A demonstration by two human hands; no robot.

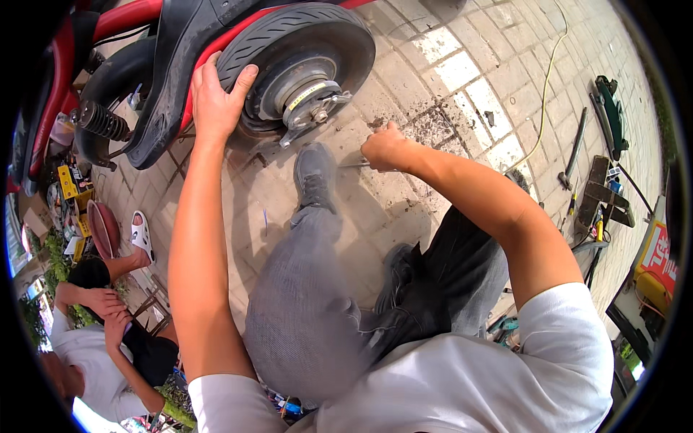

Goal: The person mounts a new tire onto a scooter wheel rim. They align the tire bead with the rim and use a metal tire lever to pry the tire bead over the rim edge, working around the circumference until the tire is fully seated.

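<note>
My left hand (216, 101) lies against the tread of a black tire (297, 20), its thumb stretched apart from the fingers. The wheel is on a red and black scooter or motorbike (170, 68), and its metal hub (307, 101) with a nut and a lever arm faces me. To the right of the wheel, my right hand (390, 148) is closed in a fist low over the paving. From it a thin metal tool (352, 165) sticks out leftward, close to my grey shoe (315, 175). The fist hides the tool's other end, and its kind is unclear.
Dark dirt (433, 128) is scattered on the paving bricks. A pale hose or cable (550, 79) runs along the right, near a hammer-like tool (574, 155) and dark metal parts (603, 195). A seated person (101, 346) is at lower left, beside several boxes (72, 184).
</note>
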